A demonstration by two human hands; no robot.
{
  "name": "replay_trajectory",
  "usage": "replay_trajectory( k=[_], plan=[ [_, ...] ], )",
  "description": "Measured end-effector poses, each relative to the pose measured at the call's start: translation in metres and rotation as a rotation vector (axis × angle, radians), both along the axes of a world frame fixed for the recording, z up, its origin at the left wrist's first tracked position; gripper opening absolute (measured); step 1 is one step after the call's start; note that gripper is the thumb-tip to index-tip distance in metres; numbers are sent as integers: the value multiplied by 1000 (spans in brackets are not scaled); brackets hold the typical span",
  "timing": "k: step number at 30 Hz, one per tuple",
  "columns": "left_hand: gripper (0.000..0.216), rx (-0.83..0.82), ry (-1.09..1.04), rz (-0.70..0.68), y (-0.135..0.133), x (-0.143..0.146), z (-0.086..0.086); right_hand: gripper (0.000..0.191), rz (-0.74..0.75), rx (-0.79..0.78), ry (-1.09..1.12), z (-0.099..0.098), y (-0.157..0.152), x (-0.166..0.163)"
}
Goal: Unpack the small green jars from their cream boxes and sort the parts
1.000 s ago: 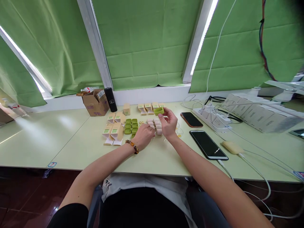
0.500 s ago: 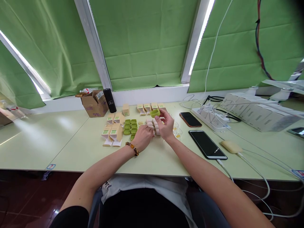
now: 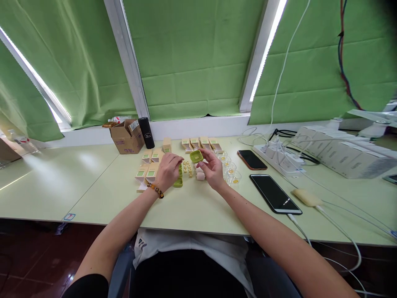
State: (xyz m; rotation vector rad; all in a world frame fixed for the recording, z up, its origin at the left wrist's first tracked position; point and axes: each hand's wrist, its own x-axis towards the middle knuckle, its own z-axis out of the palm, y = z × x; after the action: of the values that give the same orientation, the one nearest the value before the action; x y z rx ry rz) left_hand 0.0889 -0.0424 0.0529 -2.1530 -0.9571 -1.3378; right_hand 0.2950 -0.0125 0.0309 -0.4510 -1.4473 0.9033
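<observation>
My right hand (image 3: 212, 169) holds a small green cup (image 3: 196, 156) pinched in its fingertips above the table. My left hand (image 3: 168, 169), with a bead bracelet on the wrist, lies palm down over the group of green cups (image 3: 178, 181) and covers most of them; its fingers are curled and I cannot make out whether they hold anything. Small yellow pieces (image 3: 187, 168) and pink blocks (image 3: 200, 175) lie between the two hands. Tan cartons with green labels (image 3: 145, 172) stand left of the left hand.
A row of open cartons (image 3: 201, 143) lines the back. Clear cups (image 3: 231, 171) sit right of my right hand. Two phones (image 3: 273, 193) (image 3: 252, 159), a power strip (image 3: 277, 152), cables and white boxes (image 3: 341, 152) fill the right. A cardboard box (image 3: 125, 136) and black flask (image 3: 146, 132) stand back left.
My left hand moved left from the pink blocks onto the green cups. My right hand shifted slightly left and nearer, still holding the green cup. The view tilted a little.
</observation>
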Motion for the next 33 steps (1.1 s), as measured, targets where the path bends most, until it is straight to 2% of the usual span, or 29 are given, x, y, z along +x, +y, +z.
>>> replay_trajectory(
  k=[2, 5, 8, 12, 17, 20, 23, 28, 33],
  plan=[
    [20, 64, -21, -21, -4, -5, -2, 48, 66, -11, 5, -4, -2, -4],
    [36, 118, 57, -27, -11, -6, -5, 46, 138, -30, 2, -9, -5, -8],
    [42, 140, 130, -41, -15, -3, -6, 42, 148, -32, -14, -12, -7, -10],
    [40, 56, 92, -57, -17, 3, -7, 40, 77, 30, -63, -10, -13, -11],
    [44, -69, -130, -105, -19, 9, -13, 50, -24, 105, -127, -8, -18, -15],
    [45, -127, -185, -109, -20, 11, -16, 43, -108, 104, -142, -10, -17, -18],
    [41, -111, -170, -92, -20, 12, -16, 39, -169, 135, -165, -10, -16, -17],
    [43, -71, -113, -7, -24, 13, -12, 38, -132, 163, -176, -8, -17, -13],
    [47, -61, -85, -21, -25, 12, -14, 37, -258, 217, -229, -11, -15, -12]
  ],
)
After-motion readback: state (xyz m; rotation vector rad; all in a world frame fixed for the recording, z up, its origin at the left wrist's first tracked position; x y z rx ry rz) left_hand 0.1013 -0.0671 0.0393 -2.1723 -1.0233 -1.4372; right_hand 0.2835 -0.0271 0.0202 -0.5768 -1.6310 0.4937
